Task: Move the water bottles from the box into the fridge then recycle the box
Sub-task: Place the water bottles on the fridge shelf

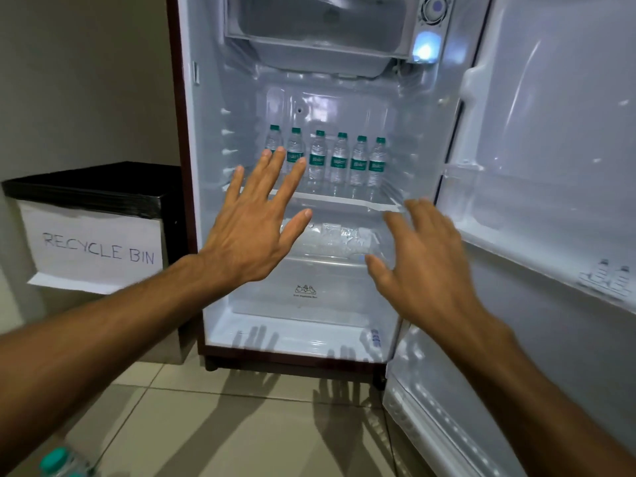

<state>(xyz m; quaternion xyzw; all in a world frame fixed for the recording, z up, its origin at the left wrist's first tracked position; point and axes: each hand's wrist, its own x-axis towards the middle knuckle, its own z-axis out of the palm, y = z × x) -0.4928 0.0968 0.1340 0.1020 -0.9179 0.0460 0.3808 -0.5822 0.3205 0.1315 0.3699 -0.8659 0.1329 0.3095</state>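
The small fridge (pixel 213 235) stands open in front of me. Several clear water bottles (pixel 339 161) with green caps and green labels stand upright in a row on its glass shelf (pixel 344 200). My left hand (pixel 253 225) is raised before the shelf's left end, fingers spread and straight, holding nothing; it covers part of the leftmost bottles. My right hand (pixel 418 259) hangs lower, in front of the crisper cover, fingers relaxed and empty, slightly blurred. Another green-capped bottle (pixel 56 461) shows at the bottom left corner. The box is out of view.
A black-lined bin (pixel 93 235) labelled RECYCLE BIN stands left of the fridge against the wall. The fridge door (pixel 550 201) is swung open on the right. A freezer compartment (pixel 320 25) sits at the top. Beige floor tiles (pixel 241 425) lie below.
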